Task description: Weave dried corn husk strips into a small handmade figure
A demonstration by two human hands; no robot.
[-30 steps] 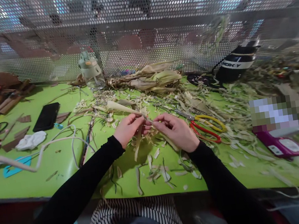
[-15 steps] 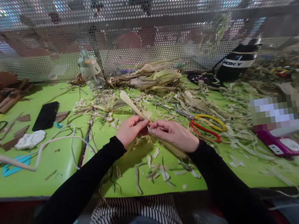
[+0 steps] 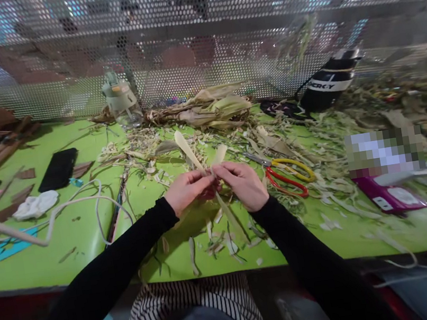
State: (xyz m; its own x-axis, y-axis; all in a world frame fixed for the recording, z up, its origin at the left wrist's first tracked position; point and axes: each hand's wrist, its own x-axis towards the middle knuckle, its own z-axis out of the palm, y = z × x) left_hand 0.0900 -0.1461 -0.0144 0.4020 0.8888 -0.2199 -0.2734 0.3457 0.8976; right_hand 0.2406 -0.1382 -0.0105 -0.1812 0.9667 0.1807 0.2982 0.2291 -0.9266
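Low over the green table, my left hand is closed, thumb and fingers pinching pale corn husk strips near their middle. My right hand meets it fingertip to fingertip, pinching the same husk. Two pale ends stick up away from me in a V, and a longer, greener tail slants down to the right below the hands. The exact crossing of the strips is hidden by my fingers. Scissors with one yellow and one red handle lie right of my right hand.
Husk scraps cover much of the green table. A bundle of dry husks lies at the back, beside a clear bottle. A black phone and white cable are left; a black bottle and purple power strip right.
A second pale husk end now stands up between my hands. My right hand has shifted left and turned, uncovering the tail below. The whole view has shifted slightly.
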